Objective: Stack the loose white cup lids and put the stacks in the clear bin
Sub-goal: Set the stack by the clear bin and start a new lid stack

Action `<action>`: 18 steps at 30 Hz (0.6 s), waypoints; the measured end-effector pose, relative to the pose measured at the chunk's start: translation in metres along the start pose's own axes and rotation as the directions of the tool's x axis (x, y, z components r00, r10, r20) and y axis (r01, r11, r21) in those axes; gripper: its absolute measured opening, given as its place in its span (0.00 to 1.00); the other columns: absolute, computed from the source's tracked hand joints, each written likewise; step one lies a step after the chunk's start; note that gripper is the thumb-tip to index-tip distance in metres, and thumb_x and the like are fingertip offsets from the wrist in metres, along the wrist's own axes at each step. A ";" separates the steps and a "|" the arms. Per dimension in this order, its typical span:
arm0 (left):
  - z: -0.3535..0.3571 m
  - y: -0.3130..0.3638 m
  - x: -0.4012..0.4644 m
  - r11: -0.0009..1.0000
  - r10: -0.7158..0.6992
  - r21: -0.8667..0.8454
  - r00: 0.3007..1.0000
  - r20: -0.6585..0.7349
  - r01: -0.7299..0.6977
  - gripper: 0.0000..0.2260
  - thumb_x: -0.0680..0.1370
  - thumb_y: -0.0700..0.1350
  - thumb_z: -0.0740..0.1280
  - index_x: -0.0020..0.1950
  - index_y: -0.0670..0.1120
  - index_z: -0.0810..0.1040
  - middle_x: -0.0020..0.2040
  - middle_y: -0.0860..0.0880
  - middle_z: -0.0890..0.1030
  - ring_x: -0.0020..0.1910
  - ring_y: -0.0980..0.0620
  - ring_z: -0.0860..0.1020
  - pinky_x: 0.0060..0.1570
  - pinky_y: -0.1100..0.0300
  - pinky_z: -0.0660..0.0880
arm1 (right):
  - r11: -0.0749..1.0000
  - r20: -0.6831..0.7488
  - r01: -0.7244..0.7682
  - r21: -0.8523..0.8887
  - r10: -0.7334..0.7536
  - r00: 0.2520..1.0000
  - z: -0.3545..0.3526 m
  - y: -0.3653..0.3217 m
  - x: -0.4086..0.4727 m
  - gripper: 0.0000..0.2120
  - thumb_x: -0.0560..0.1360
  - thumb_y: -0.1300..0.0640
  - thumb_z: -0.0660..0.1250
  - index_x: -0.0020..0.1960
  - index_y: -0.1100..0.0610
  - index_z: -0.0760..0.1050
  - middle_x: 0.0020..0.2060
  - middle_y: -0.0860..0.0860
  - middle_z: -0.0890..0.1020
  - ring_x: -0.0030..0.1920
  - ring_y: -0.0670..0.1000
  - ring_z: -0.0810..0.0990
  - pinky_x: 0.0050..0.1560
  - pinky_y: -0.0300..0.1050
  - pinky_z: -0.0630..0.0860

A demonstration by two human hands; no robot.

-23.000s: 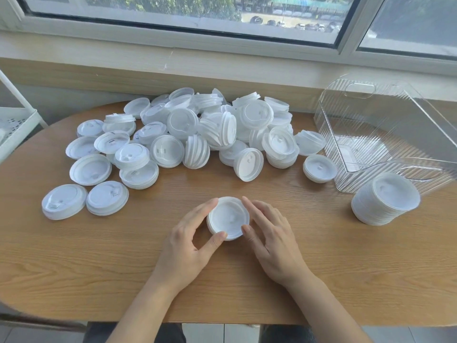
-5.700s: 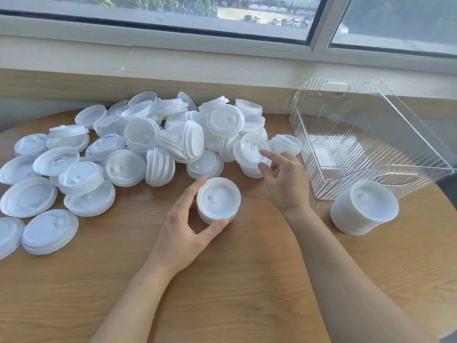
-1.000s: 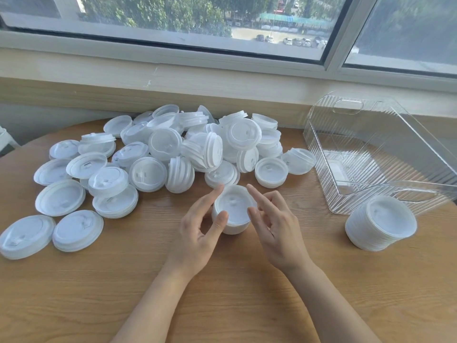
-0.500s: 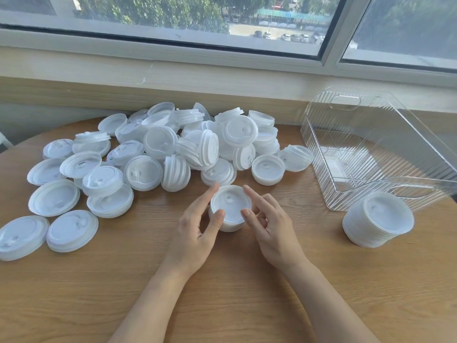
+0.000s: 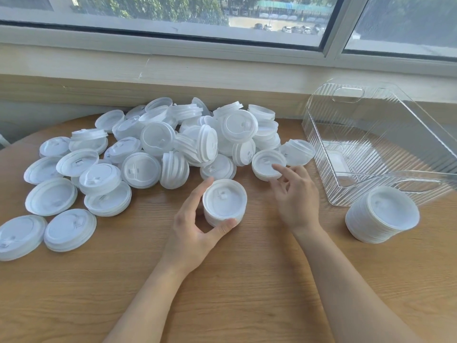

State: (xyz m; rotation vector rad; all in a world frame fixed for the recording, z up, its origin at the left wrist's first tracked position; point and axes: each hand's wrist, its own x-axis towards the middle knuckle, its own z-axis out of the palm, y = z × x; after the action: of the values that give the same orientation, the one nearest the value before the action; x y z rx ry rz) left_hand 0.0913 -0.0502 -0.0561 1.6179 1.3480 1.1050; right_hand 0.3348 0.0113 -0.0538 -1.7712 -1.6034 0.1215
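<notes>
A short stack of white lids (image 5: 224,201) stands on the wooden table (image 5: 247,293) in front of me. My left hand (image 5: 195,231) grips it between thumb and fingers. My right hand (image 5: 294,196) has its fingers spread, and its forefinger tip touches a small lid stack (image 5: 265,164) at the near edge of the heap. The heap of loose white lids (image 5: 160,149) spreads across the left and middle of the table. The clear ribbed bin (image 5: 380,144) stands at the right with nothing in it. A taller finished stack (image 5: 382,214) leans beside the bin's front corner.
A window sill and wall run right behind the heap and the bin. Two flat lids (image 5: 44,231) lie at the table's left edge.
My right hand has left the stack in front of me and reached forward and right to the small lid stack at the heap's edge. My left hand keeps its hold.
</notes>
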 end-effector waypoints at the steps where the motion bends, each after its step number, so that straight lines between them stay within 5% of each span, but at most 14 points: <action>1: 0.000 -0.001 0.000 1.000 0.000 0.004 1.000 0.002 0.000 0.40 0.68 0.68 0.77 0.77 0.64 0.68 0.69 0.63 0.77 0.70 0.57 0.75 0.70 0.49 0.74 | 1.000 0.008 0.004 -0.029 -0.003 1.000 0.001 0.000 0.003 0.13 0.80 0.52 0.72 0.64 0.48 0.84 0.48 0.44 0.76 0.39 0.46 0.76 0.45 0.48 0.76; 6: -0.001 0.000 0.001 1.000 0.014 0.015 1.000 0.005 -0.014 0.39 0.70 0.66 0.78 0.77 0.60 0.69 0.69 0.62 0.78 0.70 0.58 0.75 0.70 0.51 0.73 | 0.996 0.019 0.004 -0.084 -0.003 1.000 0.004 0.000 0.004 0.05 0.80 0.51 0.73 0.51 0.50 0.86 0.49 0.45 0.79 0.43 0.50 0.82 0.43 0.48 0.76; 15: -0.001 0.002 0.001 1.000 0.022 0.010 1.000 0.018 -0.022 0.39 0.69 0.63 0.79 0.77 0.60 0.69 0.71 0.63 0.77 0.70 0.58 0.75 0.71 0.55 0.72 | 0.999 0.000 -0.019 0.031 0.019 1.000 -0.018 -0.014 -0.010 0.06 0.80 0.51 0.71 0.47 0.49 0.85 0.40 0.42 0.81 0.37 0.45 0.78 0.44 0.50 0.77; 18: -0.001 0.004 0.000 1.000 0.024 0.008 1.000 0.017 -0.024 0.39 0.69 0.61 0.79 0.78 0.60 0.69 0.71 0.64 0.76 0.70 0.61 0.74 0.69 0.66 0.70 | 0.996 -0.047 0.046 0.074 -0.043 0.998 -0.028 -0.024 -0.017 0.05 0.80 0.51 0.72 0.48 0.50 0.85 0.41 0.41 0.81 0.36 0.43 0.78 0.42 0.50 0.77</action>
State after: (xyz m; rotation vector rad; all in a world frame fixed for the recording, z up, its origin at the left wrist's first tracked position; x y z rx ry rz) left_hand 0.0914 -0.0510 -0.0519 1.6496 1.3271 1.0987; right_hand 0.3257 -0.0181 -0.0262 -1.6687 -1.5846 0.1186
